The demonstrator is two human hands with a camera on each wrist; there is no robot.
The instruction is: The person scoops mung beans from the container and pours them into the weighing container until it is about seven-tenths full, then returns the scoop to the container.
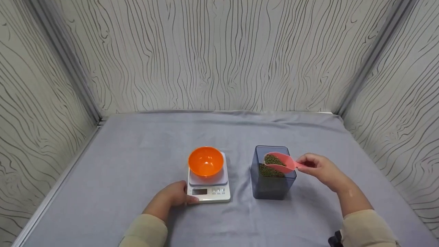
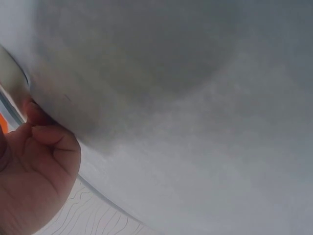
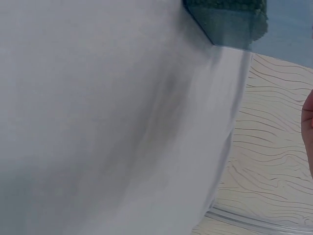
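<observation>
"What are the hands doing?"

"The left hand (image 1: 175, 194) grips the near left corner of a white kitchen scale (image 1: 208, 181), its thumb on the front edge beside the display. The right hand (image 1: 320, 168) pinches the handle of a pink scoop (image 1: 288, 162)."

"And where's the scoop?"

"Over the open top of a clear, bluish container (image 1: 271, 190), its handle pointing right. Small green grains (image 1: 272, 160) lie in it, and more of the same show inside the container below."

"What's on the scale?"

"An orange bowl (image 1: 205, 161), upright on the weighing plate, its shiny inside facing up. The display is dark; I can't read any figures there."

"How do the scale and container stand?"

"Apart, the scale to the left, both on a counter (image 1: 137, 164) covered in grey cloth, with creases near the container."

"And further out?"

"Pale sleeves on both forearms, then white walls (image 1: 205, 61) with a dark wood-grain pattern, and grey rails (image 1: 374, 58) at the corners. The right wrist view catches only an edge of that hand."
</observation>
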